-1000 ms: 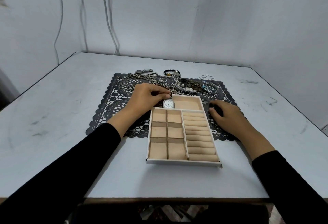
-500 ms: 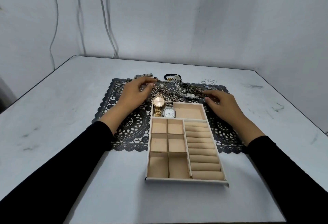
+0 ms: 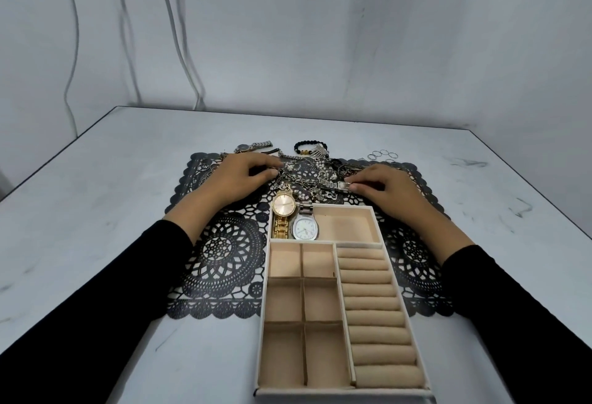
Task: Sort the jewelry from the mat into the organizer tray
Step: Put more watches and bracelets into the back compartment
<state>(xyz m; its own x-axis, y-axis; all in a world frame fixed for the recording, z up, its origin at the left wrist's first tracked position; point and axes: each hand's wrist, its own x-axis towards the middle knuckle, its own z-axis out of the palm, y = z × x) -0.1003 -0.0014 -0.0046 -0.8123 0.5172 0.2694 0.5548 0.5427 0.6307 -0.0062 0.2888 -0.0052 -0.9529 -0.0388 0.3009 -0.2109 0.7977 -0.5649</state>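
A beige organizer tray (image 3: 368, 245) lies on a black lace mat (image 3: 224, 250). In its far wide compartment sit a gold watch (image 3: 283, 208) and a silver watch with a white face (image 3: 306, 227). Beyond the tray a tangled pile of chains and pearls (image 3: 307, 176) covers the mat. My left hand (image 3: 238, 176) rests on the pile's left side with its fingers curled over chains. At the pile's right side, the fingertips of my right hand (image 3: 384, 189) pinch a small silver watch (image 3: 342, 185).
Past the mat's far edge lie a silver watch (image 3: 253, 146), a black bead bracelet (image 3: 306, 147) and several thin rings (image 3: 382, 155). The tray's small square compartments and ring rolls hold nothing. The white table (image 3: 96, 211) meets a grey wall with hanging cables.
My left hand left the white-faced watch in the tray and moved onto the pile. My right hand moved from the tray's side up to the pile and took the small silver watch.
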